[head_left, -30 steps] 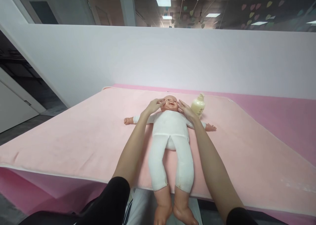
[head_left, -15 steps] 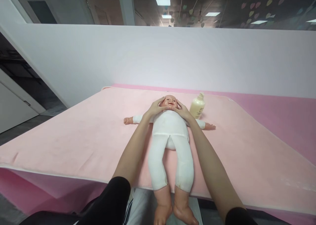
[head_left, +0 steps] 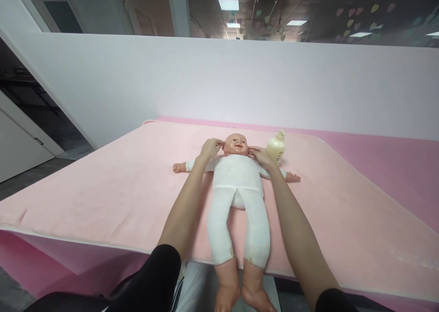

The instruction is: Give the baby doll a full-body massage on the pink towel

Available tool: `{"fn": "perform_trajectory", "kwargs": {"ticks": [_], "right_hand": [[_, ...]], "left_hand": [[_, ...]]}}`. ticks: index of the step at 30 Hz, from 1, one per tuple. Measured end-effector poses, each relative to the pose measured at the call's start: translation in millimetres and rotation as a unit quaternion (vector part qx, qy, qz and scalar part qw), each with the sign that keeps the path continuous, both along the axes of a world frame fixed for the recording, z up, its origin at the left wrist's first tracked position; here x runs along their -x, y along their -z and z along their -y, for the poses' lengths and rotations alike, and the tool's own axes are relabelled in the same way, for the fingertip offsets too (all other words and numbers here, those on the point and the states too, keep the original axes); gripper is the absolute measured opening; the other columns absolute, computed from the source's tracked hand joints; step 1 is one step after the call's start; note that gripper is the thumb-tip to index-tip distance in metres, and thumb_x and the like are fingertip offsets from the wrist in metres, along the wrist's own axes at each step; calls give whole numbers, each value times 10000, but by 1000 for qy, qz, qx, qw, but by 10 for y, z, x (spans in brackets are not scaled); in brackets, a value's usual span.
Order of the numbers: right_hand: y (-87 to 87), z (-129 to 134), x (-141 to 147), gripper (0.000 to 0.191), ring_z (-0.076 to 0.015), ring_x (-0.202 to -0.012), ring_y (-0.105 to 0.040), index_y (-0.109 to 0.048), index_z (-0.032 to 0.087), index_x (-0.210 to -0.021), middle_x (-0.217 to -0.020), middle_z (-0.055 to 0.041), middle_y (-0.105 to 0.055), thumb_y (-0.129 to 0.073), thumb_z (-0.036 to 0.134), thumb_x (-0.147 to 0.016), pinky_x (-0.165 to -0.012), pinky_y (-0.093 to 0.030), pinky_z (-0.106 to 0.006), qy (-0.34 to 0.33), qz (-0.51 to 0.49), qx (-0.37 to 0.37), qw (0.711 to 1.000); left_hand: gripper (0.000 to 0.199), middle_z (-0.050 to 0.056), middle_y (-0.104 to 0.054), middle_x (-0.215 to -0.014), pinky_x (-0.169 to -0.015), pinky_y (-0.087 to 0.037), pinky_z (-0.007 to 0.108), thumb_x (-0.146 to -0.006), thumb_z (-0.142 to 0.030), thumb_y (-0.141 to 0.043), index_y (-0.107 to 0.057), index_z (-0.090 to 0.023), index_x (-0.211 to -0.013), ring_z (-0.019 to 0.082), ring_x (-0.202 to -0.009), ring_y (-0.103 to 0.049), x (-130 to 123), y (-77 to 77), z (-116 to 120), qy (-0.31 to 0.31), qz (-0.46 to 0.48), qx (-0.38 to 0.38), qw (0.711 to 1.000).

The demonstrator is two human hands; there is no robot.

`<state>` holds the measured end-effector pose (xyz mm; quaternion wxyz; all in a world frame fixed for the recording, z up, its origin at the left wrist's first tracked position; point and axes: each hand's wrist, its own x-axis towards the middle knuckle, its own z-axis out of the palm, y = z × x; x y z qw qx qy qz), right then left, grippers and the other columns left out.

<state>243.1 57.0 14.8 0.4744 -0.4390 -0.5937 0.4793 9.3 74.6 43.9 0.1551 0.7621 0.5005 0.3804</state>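
Observation:
A baby doll [head_left: 237, 172] in white clothing lies on its back on a pink blanket, arms spread, bare feet hanging past the near edge. My left hand [head_left: 211, 147] is at the side of the doll's head, its fingers drawn together at the ear there. On the other side my right hand [head_left: 261, 156] has its thumb and fingers closed at the doll's other ear. The ears are mostly hidden by my fingertips. Just beyond my right hand stands a pale yellow pump bottle [head_left: 276, 146], upright beside the doll's arm.
The pink blanket [head_left: 113, 188] covers the table, with a darker pink surface [head_left: 387, 161] showing at the right. A white partition [head_left: 219, 79] rises behind the table. At the far left is a white door or cabinet panel [head_left: 24, 143].
Both hands have slid off the doll's cheeks and moved apart to its ears, uncovering its face. The doll's head has turned slightly to the right. The bottle stands where it was.

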Motion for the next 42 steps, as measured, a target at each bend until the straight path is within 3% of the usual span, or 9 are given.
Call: {"fn": "perform_trajectory", "kwargs": {"ticks": [3, 7, 13, 16, 22, 26, 31, 36, 42], "right_hand": [[-112, -35, -22, 328, -266, -962, -647, -645, 124, -1087, -1057, -137, -674, -537, 256, -806, -939, -474, -499, 24, 57, -10, 998], [-523, 50, -35, 282, -252, -916, -653, -663, 150, -1040, -1020, -116, -678, -537, 237, -803, -921, -485, -487, 31, 93, -127, 987], [-1185, 464, -212, 280, -200, -915, -651, -627, 214, -1032, -951, -52, -668, -540, 389, -832, -884, -507, -433, 113, -32, -272, 955], [-1304, 588, -387, 227, -165, -805, -663, -622, 209, -967, -873, -26, -664, -555, 370, -822, -820, -537, -402, 177, -103, -307, 929], [-1084, 333, -678, 172, -132, -718, -655, -639, 180, -876, -757, -8, -659, -495, 228, -793, -790, -533, -359, 277, -125, -246, 920], [-851, 144, -743, 223, -163, -916, -637, -681, 165, -828, -895, -41, -693, -476, 172, -740, -913, -467, -383, 305, -13, -221, 926], [-708, 109, -763, 260, -187, -988, -620, -707, 137, -868, -963, -79, -702, -493, 194, -731, -974, -419, -375, 288, 17, -226, 930], [-543, 47, -728, 280, -194, -921, -652, -710, 122, -846, -898, -88, -713, -476, 208, -718, -913, -479, -367, 314, -76, -258, 911], [-354, -13, -525, 347, -184, -981, -646, -716, 132, -879, -959, -82, -709, -405, 197, -737, -923, -487, -351, 390, -39, -334, 857]], "left_hand": [[252, 44, -726, -935, -830, -496, 332, -801, -199, -517, -747, -206, -904, 232, -890, -662, -62, -296, 155, -36, -19, -80, 996], [259, 24, -710, -947, -784, -515, 292, -857, -333, -519, -708, -205, -979, 169, -810, -669, -251, -751, 484, 29, 102, -156, 982], [332, 32, -693, -794, -762, -532, 288, -853, -431, -537, -660, -182, -1036, 149, -781, -672, -582, -1046, 928, 208, 299, -28, 931], [350, 58, -706, -857, -797, -532, 306, -869, -429, -509, -644, -172, -1065, 169, -827, -676, -859, -949, 977, 277, 442, 116, 845], [400, 130, -641, -1161, -921, -484, 330, -910, -375, -361, -635, -117, -1045, 209, -1071, -610, -1474, -411, 908, 333, 636, 394, 574], [473, 175, -605, -1203, -942, -470, 375, -893, -440, -375, -608, -70, -1072, 241, -1128, -573, -1656, -211, 858, 343, 667, 441, 493], [483, 168, -617, -1167, -893, -491, 353, -882, -465, -383, -599, -93, -1103, 222, -1092, -590, -1823, -304, 752, 337, 679, 432, 490], [545, 165, -649, -1034, -807, -511, 304, -888, -531, -324, -622, -93, -1015, 211, -989, -622, -1991, -425, 593, 305, 662, 424, 537], [639, 179, -653, -988, -847, -491, 321, -863, -602, -293, -634, -76, -987, 238, -981, -611, -1899, -477, 489, 302, 597, 408, 621]]}}
